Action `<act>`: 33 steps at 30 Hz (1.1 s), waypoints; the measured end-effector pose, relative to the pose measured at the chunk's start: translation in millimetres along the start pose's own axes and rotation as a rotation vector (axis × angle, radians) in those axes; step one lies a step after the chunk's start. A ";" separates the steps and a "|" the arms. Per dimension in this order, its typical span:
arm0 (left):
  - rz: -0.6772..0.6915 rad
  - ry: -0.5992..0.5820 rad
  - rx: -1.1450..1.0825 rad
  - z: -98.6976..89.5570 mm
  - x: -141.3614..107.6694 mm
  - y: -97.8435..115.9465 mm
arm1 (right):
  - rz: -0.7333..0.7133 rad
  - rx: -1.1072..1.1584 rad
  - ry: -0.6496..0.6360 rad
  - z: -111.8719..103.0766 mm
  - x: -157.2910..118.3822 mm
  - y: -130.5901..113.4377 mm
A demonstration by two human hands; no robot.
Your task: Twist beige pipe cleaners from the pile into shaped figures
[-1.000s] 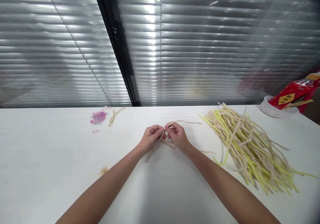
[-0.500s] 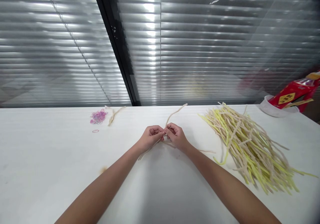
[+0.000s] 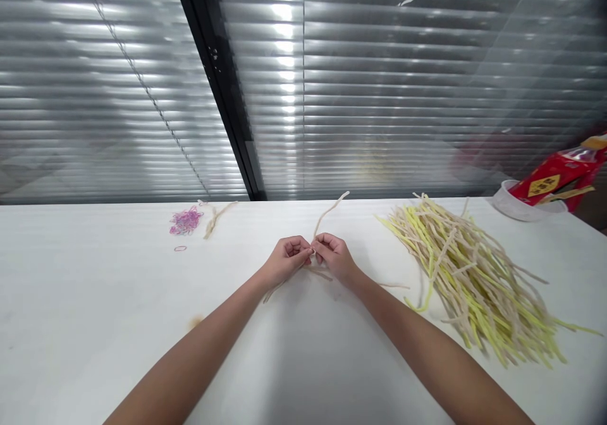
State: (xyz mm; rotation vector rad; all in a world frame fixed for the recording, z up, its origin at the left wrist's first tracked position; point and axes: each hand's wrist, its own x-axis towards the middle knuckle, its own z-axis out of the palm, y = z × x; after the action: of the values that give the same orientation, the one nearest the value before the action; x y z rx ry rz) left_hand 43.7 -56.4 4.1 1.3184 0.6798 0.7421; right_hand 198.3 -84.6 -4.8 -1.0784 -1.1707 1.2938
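Note:
My left hand (image 3: 288,258) and my right hand (image 3: 332,254) meet fingertip to fingertip over the middle of the white table. Both are closed in a pinch on beige strands. One beige strand (image 3: 329,212) rises from between the fingers toward the back edge. Other beige ends (image 3: 317,274) hang below the fingers, and one (image 3: 272,293) shows beside my left wrist. The exact spot where the strands meet is hidden by the fingertips. Another thin strand end (image 3: 394,285) lies to the right of my right forearm.
A large pile of yellow and beige strands (image 3: 469,273) covers the right of the white table (image 3: 95,324). Pink and purple bands (image 3: 186,221), a single band (image 3: 180,248) and a beige piece (image 3: 214,221) lie back left. A plastic bowl (image 3: 521,207) and red packet (image 3: 550,181) stand back right.
The strand rising from my fingers has shifted slightly left, its tip now a little higher. Both hands stay pinched together in nearly the same place.

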 end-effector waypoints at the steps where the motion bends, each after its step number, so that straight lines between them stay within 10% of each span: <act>1: -0.002 0.008 -0.010 -0.5 0.0 -1.4 | -0.006 -0.016 0.014 0.0 0.1 0.5; 33: 0.049 0.201 0.226 7.6 -3.6 -3.9 | 0.000 -0.161 0.051 3.7 -0.7 -1.8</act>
State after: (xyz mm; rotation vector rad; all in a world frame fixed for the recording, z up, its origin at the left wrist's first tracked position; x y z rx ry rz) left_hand 48.0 -64.2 1.3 1.4821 0.9161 0.8646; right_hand 194.9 -85.6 -2.5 -1.2209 -1.2525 1.1799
